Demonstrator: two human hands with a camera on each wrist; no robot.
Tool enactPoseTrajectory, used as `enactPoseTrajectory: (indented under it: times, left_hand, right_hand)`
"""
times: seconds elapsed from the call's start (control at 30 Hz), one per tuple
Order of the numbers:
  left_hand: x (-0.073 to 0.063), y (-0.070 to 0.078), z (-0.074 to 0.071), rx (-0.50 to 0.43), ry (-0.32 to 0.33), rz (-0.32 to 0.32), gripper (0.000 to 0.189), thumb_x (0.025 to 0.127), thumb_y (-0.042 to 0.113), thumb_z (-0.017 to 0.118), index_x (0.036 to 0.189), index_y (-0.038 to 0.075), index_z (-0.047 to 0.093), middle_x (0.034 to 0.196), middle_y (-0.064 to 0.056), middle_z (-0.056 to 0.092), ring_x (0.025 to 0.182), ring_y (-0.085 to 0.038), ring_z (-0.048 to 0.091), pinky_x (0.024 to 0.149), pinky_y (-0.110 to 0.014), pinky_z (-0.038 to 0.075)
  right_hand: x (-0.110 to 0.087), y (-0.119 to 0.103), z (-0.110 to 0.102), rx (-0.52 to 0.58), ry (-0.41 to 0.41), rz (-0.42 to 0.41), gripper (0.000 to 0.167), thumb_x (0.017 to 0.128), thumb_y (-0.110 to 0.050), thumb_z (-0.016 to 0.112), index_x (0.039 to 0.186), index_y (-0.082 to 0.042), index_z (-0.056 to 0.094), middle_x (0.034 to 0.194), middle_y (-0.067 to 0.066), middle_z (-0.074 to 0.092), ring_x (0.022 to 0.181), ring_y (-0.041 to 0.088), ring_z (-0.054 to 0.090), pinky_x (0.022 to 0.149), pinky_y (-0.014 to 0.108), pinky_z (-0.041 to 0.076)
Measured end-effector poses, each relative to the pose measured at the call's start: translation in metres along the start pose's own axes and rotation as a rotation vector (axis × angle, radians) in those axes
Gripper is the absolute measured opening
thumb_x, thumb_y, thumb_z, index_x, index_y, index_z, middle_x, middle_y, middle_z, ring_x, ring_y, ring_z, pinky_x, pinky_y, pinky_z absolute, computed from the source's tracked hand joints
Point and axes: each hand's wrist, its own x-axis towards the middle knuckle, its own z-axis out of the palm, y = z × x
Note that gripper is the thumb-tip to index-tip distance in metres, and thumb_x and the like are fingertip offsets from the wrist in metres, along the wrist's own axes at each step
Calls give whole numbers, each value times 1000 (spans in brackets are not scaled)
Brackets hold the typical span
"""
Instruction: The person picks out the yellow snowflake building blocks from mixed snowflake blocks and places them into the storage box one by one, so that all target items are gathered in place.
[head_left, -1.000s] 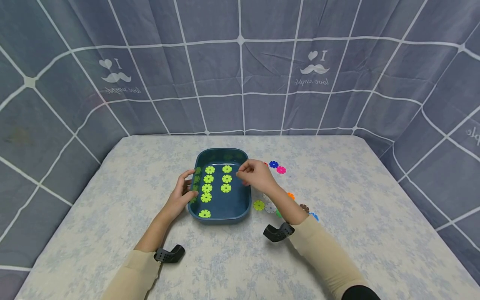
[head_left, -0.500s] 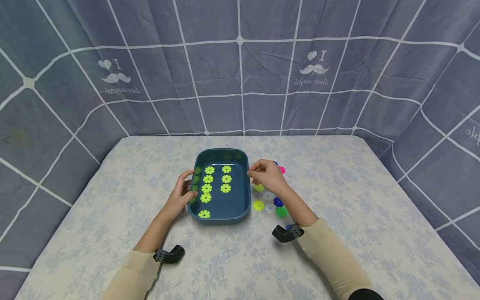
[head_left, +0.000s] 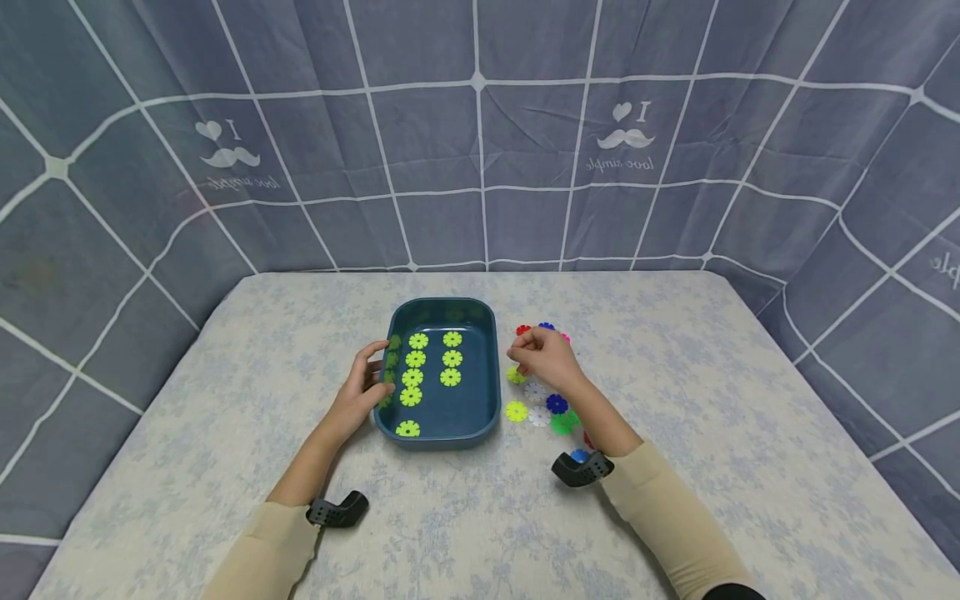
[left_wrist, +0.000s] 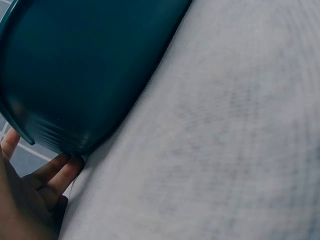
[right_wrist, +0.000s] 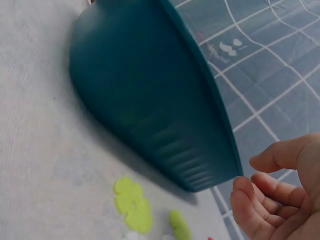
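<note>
A dark teal basin (head_left: 468, 408) stands on the table with several yellow-green flower-shaped discs (head_left: 412, 377) lined up inside it. My left hand (head_left: 362, 390) holds its left side, the thumb at the rim and fingers against the outer wall; in the left wrist view, fingertips (left_wrist: 67, 172) meet the wall low down. My right hand (head_left: 551, 360) is to the right of the basin, over loose discs, fingers loosely curled. The right wrist view shows a gap between thumb and forefinger, with nothing held. Below it lies a yellow-green disc (right_wrist: 133, 205).
Several loose flower discs lie right of the basin: yellow-green (head_left: 517, 411), white (head_left: 538, 416), dark blue (head_left: 557, 403), green (head_left: 563, 423) and red (head_left: 523, 331). Some are partly covered by the right hand and forearm. A grey checked curtain (head_left: 420, 142) hangs behind the table.
My right hand has moved right, from above the basin's inside to over the loose discs. My left hand has stayed at the basin's left side, and the discs inside lie as before.
</note>
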Motion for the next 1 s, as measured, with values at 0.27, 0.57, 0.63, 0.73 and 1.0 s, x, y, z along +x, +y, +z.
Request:
enactPoseTrajectory:
  times: [0.27,0.57,0.63,0.73,1.0]
  left_hand:
    - [0,1,0,6,8,-8,67,92,11,51,152,20,23,143,-25,39,125,-40,45,95,-49,39]
    - [0,0,0,-6,0,-3,67,93,11,51,153,20,22,144,-25,37,126,-40,44,94,-50,39]
    - [0,1,1,-1,4,-8,67,92,11,51,153,20,22,144,-25,37,126,-40,45,95,-50,39]
    - [0,1,1,6,11,-14,68,92,11,52,153,19,22,144,-25,37,126,-40,45,96,-50,38]
    - [0,1,1,-1,9,-14,68,93,11,52,153,20,22,143,-25,38,126,-39,44,96,-50,38]
  right_hand:
    - [2,11,-1,-35,13,54,13,91,-11,66,93,1,62,81,15,62,64,19,59,67,32,54]
    - [7,25,-1,-78,30,114,13,91,-12,67,92,0,62,76,10,60,66,22,59,62,29,51]
    - [7,27,-2,-110,27,124,14,91,-14,67,92,-1,63,77,9,61,67,21,60,61,28,50]
    - [8,31,-2,-166,13,130,14,91,-14,66,92,-1,63,80,9,63,68,20,60,61,28,49]
    - [11,36,-1,-239,9,141,18,88,-18,71,91,-3,64,80,7,63,70,19,57,63,28,46]
